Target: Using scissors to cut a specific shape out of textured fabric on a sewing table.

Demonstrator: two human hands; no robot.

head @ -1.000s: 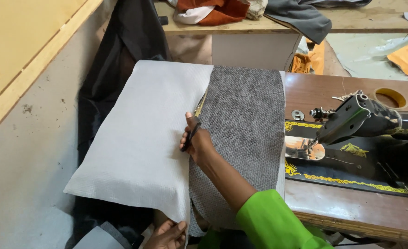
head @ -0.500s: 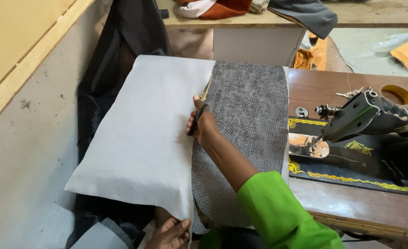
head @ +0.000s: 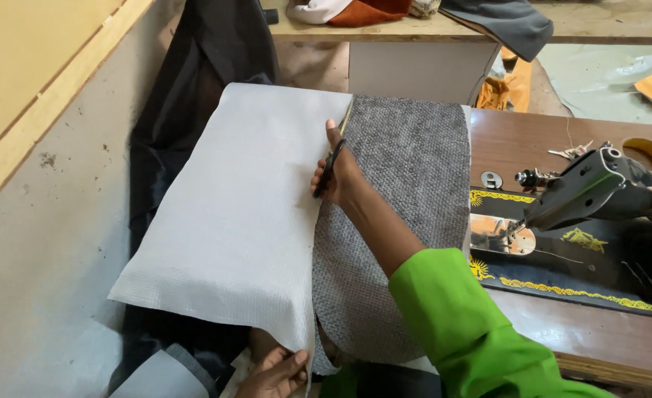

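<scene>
My right hand (head: 338, 171) grips black-handled scissors (head: 333, 156) whose blades point away from me along the line where a white woven sheet (head: 245, 214) meets the grey textured fabric (head: 400, 191) beneath. My green sleeve (head: 473, 332) runs back to the lower right. My left hand (head: 276, 372) sits at the bottom edge, holding the near corner of the white sheet. The blade tips lie close to the fabric's far edge.
A black sewing machine (head: 591, 214) with yellow ornament stands on a brown wooden table (head: 554, 147) at the right. Dark cloth (head: 201, 81) hangs on the left by a pale wall. A wooden bench (head: 414, 29) with piled cloth lies beyond.
My right hand with the scissors has moved farther away from me along the edge of the white sheet, closer to the fabric's far end. The left hand stays at the near corner.
</scene>
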